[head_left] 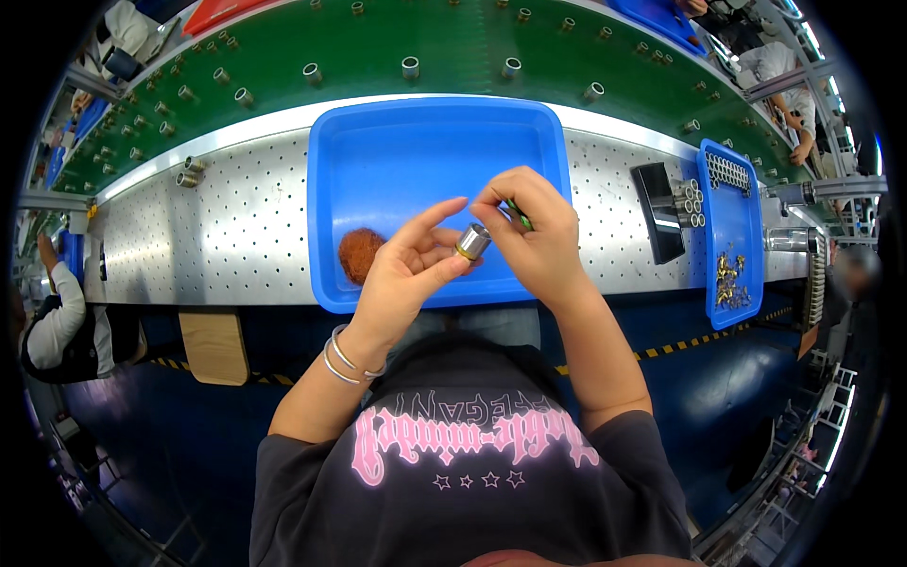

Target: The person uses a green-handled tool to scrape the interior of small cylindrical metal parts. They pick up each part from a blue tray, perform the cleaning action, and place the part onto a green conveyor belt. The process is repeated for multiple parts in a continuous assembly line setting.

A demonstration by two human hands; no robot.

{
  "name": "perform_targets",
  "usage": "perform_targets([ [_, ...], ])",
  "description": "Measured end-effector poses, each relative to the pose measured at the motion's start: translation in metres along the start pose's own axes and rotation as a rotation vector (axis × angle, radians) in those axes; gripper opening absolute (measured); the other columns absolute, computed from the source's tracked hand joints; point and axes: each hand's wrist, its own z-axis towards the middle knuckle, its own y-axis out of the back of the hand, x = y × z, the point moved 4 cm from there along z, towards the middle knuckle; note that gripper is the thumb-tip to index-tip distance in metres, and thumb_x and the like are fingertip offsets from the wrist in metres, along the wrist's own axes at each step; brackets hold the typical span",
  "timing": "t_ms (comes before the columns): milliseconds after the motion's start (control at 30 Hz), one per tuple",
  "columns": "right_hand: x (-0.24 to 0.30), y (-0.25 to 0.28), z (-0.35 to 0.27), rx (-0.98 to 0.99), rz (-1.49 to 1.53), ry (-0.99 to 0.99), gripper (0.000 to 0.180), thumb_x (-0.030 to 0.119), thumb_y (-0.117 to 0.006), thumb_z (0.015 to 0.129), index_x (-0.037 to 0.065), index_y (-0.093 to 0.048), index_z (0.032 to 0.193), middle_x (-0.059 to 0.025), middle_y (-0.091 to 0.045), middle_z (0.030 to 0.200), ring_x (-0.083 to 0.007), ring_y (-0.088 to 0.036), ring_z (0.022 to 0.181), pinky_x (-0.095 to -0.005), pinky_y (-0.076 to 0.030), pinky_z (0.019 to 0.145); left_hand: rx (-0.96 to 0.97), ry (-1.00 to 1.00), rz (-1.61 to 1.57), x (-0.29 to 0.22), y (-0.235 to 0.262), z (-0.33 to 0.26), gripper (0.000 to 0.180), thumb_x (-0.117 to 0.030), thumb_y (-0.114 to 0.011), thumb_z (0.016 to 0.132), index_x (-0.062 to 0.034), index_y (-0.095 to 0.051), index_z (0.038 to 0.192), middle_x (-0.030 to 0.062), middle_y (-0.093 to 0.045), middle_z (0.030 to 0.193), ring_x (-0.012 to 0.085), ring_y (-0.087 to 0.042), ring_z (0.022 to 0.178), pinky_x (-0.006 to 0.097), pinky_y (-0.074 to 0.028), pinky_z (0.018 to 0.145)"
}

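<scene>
Over the large blue tray (439, 109), my left hand (395, 279) grips a short shiny metal sleeve (473, 240) between thumb and fingers. A yellowish ring shows at the sleeve's lower end, and its open end tilts up toward my right hand. My right hand (540, 236) is closed with its fingertips just above that end. A slim green and dark object (519, 214) pokes out of its grip; most of it is hidden, so its kind is unclear. A reddish-brown fibrous pad (360, 255) lies in the tray, left of my left hand.
Beyond the perforated metal bench (255, 208) runs a green conveyor belt (453, 38) bearing many metal sleeves. A smaller blue tray (715, 222) on the right holds rings and brass-coloured parts. Beside it sits a black holder (658, 213). A wooden stool (214, 347) is at lower left. Other people work nearby.
</scene>
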Motion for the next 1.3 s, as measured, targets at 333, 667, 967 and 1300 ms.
perform_targets([
  [333,-0.028,0.014,-0.003,-0.133,0.655,-0.467,0.010,0.009,-0.062,0.085,0.002,-0.055,0.085,-0.0018,-0.055,0.076,-0.0019,-0.040,0.057,-0.0167,-0.028,0.049,-0.100,0.061,-0.195,-0.002,0.009,-0.002,0.047,-0.008,-0.055,0.088,-0.0037,-0.040,0.132,0.0163,-0.057,0.113,0.0208,-0.061,0.098,0.028,-0.050,0.085],
  [667,0.008,0.017,0.002,0.005,0.763,-0.215,0.012,0.011,-0.061,0.086,0.001,-0.053,0.086,-0.0080,-0.058,0.079,-0.0129,-0.055,0.073,-0.0223,-0.041,0.061,-0.126,0.005,-0.148,-0.009,0.006,-0.003,0.043,-0.007,-0.054,0.088,-0.0035,-0.043,0.129,0.0173,-0.057,0.114,0.0223,-0.060,0.100,0.028,-0.049,0.088],
  [967,0.021,0.013,0.004,0.030,0.754,-0.174,0.006,0.001,-0.059,0.086,0.000,-0.053,0.087,-0.0082,-0.058,0.079,-0.0144,-0.058,0.074,-0.0266,-0.048,0.068,-0.138,-0.020,-0.122,-0.006,0.010,-0.005,0.041,-0.007,-0.057,0.086,-0.0045,-0.046,0.125,0.0156,-0.060,0.109,0.0219,-0.061,0.097,0.029,-0.049,0.085],
  [1300,0.036,0.012,0.006,0.108,0.696,-0.107,0.006,0.001,-0.058,0.085,-0.002,-0.053,0.086,-0.0086,-0.059,0.079,-0.0121,-0.058,0.074,-0.0238,-0.048,0.067,-0.126,-0.056,-0.071,-0.006,0.011,-0.004,0.037,0.000,-0.059,0.083,-0.0026,-0.050,0.119,0.0110,-0.061,0.103,0.0208,-0.061,0.096,0.031,-0.047,0.086],
])
